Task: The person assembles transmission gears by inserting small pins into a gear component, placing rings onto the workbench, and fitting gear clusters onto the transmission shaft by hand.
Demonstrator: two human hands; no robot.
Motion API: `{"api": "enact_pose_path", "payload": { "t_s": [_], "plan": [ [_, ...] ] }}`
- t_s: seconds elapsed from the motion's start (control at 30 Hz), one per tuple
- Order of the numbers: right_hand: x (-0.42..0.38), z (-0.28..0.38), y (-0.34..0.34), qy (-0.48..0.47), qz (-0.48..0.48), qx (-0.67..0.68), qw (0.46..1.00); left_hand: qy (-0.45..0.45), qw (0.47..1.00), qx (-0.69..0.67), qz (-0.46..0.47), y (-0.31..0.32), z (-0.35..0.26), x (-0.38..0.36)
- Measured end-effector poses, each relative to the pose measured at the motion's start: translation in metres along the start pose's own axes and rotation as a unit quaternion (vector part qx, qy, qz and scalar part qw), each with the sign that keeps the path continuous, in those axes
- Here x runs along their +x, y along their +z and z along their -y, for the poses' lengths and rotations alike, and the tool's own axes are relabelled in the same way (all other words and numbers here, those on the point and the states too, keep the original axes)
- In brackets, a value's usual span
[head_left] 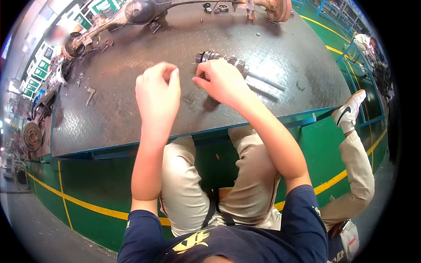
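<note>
A geared metal shaft (265,80) lies on the dark diamond-plate table (118,118), its toothed end to the left and its thin rod pointing right. My right hand (221,79) is over the near side of the gears, fingers curled, and hides part of them; what it pinches, if anything, is hidden. To its left my left hand (158,87) is raised over the table, thumb and fingers bent round towards each other, away from the shaft. A small dark part (211,103) sits below my right hand, partly covered.
A rusty axle assembly (140,11) spans the far side. Small rings (223,8) and a metal bracket (90,95) lie on the table. One person sits close at the right, a shoe (349,109) near the table corner; others are farther off.
</note>
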State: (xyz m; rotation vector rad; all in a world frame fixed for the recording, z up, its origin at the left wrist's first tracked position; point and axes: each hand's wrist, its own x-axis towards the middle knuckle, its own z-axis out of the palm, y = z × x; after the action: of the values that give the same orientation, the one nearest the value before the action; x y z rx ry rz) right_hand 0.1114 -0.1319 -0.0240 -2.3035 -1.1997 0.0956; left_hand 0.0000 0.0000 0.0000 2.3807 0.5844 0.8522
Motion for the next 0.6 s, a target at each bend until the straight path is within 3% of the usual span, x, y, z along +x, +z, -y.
{"api": "enact_pose_path", "payload": {
  "t_s": [0.07, 0.23, 0.5, 0.6],
  "plan": [
    [-0.005, -0.008, 0.001, -0.058, -0.079, -0.012, 0.995, 0.029, 0.999, -0.026, -0.016, 0.01, -0.008, 0.008],
    [-0.004, -0.013, 0.012, -0.068, -0.091, 0.06, 0.992, 0.057, 0.986, -0.145, 0.064, 0.04, 0.007, 0.01],
    [-0.006, -0.023, 0.017, -0.094, -0.189, 0.069, 0.975, -0.041, 0.959, -0.265, 0.089, 0.046, 0.021, -0.008],
    [-0.006, -0.027, 0.018, -0.041, -0.215, 0.11, 0.97, -0.041, 0.96, -0.259, 0.098, 0.051, 0.026, -0.005]
  ]
}}
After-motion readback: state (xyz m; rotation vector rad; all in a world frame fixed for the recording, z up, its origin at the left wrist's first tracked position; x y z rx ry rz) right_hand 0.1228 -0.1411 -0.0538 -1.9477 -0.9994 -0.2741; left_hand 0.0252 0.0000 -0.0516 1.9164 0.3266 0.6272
